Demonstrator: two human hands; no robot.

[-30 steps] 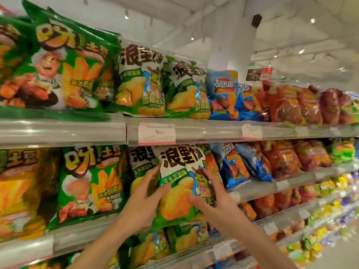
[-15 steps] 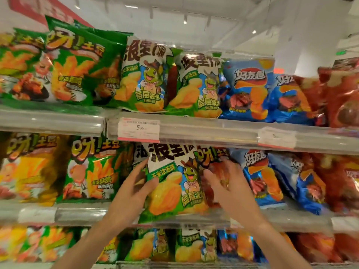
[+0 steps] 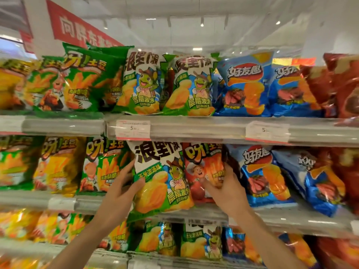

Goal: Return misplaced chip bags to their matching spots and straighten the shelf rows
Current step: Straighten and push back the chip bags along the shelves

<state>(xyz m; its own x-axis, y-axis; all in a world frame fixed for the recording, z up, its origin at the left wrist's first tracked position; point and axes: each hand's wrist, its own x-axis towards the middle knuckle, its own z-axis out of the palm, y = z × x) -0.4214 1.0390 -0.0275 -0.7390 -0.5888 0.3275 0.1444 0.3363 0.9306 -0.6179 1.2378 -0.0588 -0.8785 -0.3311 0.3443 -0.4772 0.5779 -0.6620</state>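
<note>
Up top I see a shelf row of green, frog and blue bags, price tag on the rail. Middle shelf: my left hand grips the frog chip bag by its left edge, fingers curled round it. Right hand pinches the red bag just beside it, blue bags right.

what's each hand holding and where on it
Left hand holds the green-and-white frog bag at its left edge. Right hand has its grip on the red bag at its lower right part.
</note>
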